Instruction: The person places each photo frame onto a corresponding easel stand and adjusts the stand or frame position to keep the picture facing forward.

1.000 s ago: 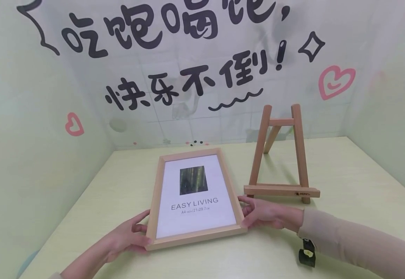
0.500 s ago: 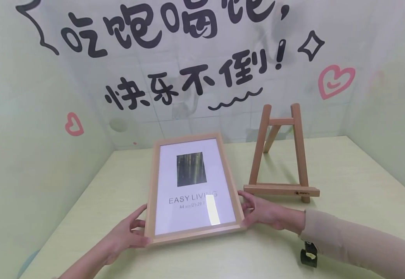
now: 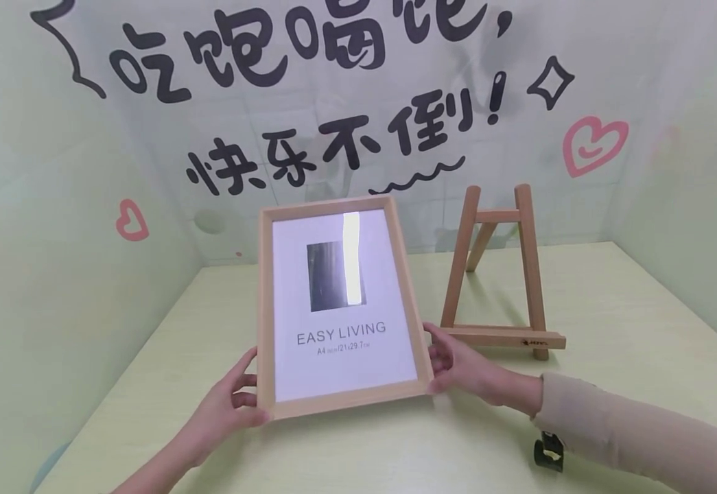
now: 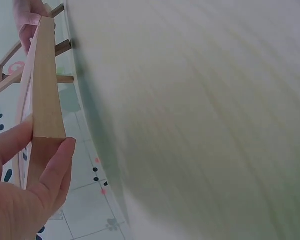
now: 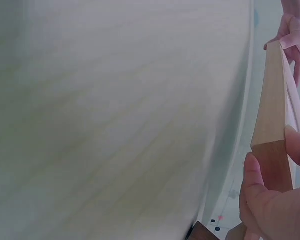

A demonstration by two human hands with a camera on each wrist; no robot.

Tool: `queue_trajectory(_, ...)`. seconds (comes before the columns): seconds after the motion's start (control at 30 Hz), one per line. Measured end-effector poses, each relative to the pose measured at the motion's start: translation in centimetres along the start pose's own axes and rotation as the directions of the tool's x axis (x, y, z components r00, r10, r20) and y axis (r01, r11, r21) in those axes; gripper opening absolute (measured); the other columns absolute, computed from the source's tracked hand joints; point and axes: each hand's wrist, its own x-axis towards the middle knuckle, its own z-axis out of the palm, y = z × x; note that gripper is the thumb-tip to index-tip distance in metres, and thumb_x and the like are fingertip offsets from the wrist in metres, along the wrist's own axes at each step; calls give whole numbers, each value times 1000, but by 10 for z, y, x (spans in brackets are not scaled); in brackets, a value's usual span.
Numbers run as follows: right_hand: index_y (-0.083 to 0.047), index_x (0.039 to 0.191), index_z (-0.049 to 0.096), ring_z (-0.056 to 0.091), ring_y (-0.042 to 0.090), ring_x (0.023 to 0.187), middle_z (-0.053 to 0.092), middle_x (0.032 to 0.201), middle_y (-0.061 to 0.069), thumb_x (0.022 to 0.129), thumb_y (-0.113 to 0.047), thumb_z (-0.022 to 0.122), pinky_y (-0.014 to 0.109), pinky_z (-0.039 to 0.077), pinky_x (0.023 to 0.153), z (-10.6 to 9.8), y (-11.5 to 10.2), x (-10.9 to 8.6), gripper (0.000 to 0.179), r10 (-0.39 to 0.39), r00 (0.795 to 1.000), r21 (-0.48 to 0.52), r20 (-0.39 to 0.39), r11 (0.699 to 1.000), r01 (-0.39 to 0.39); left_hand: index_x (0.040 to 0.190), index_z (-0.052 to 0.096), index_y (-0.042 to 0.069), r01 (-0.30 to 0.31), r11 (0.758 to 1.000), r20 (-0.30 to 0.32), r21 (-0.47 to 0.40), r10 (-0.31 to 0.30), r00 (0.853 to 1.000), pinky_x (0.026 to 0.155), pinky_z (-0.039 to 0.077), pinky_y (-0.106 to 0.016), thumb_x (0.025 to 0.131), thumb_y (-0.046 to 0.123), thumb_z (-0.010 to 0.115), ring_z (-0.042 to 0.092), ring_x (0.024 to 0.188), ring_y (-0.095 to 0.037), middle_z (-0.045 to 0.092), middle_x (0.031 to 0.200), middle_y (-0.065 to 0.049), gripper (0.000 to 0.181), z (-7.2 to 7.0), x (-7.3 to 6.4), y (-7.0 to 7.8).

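Observation:
A light wooden picture frame with a white "EASY LIVING" insert and a small dark picture is held up, tilted back, in the head view. My left hand pinches its lower left corner, thumb in front and fingers behind. At the lower right corner my right hand grips it the same way. Both wrist views show the frame's bottom edge raised off the table, a thumb and fingertips on either side of each corner. A streak of glare crosses the picture. To the right stands a wooden easel, just behind my right hand.
The pale wood-grain table meets a printed back wall with black lettering and pink hearts. Side walls close it in at left and right. A small black device hangs under my right sleeve.
Both hands have lifted the picture frame and tipped its top edge upward, from nearly flat toward upright. It now overlaps the back wall in the head view. The easel has stayed put.

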Motion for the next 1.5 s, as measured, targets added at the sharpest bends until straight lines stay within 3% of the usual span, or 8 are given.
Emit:
queue_trajectory(0.2,1,145,2,58,26,94,47,119,33,69,17,62,29,53,81,0,1,2,98,-60,997,-25,-51,998,59,148,12,14,-45,992,-89,118,55,994,72,56,-25,71,-8,69,61,87,-13,49,118,-21,98,7,2,1)
queue_trajectory(0.37,2,144,5,57,32,97,46,117,34,68,19,61,32,55,81,-1,-1,5,96,-107,987,-92,-119,991,96,148,13,12,-121,977,-149,178,148,978,74,56,-24,70,-14,67,61,87,-16,50,115,-22,97,12,7,4)
queue_trajectory(0.53,3,144,8,57,32,95,47,114,33,69,21,60,31,55,80,-4,-5,8,93,-152,977,-141,-150,981,131,147,15,13,-157,968,-187,196,194,963,77,56,-24,70,-18,65,60,89,-20,50,114,-21,97,15,12,5)
queue_trajectory(0.8,-2,145,10,55,34,100,46,118,31,70,20,61,29,54,83,-6,-10,8,93,-173,967,-133,-190,980,149,147,14,9,-223,948,-215,228,273,938,78,55,-23,70,-19,65,58,93,-22,50,116,-21,96,18,14,11)
queue_trajectory(1.03,0,144,13,53,37,103,49,117,31,70,18,64,31,53,85,-18,-17,11,92,-250,946,-222,-207,954,203,147,17,12,-313,913,-207,260,370,906,75,56,-23,69,-18,66,60,90,-20,51,112,-19,97,17,20,17)
queue_trajectory(1.27,-2,144,17,53,37,104,51,117,30,70,16,66,33,52,87,-27,-24,14,91,-265,936,-287,-232,938,194,147,19,13,-362,891,-209,274,423,882,73,56,-23,69,-16,68,61,88,-20,51,110,-18,97,19,30,18)
queue_trajectory(1.5,-7,146,16,51,37,106,47,122,29,69,16,65,33,52,88,-35,-30,13,94,-267,933,-264,-241,943,201,146,20,13,-400,871,-210,285,464,861,74,57,-25,68,-17,68,61,89,-28,52,108,-19,97,21,39,25)
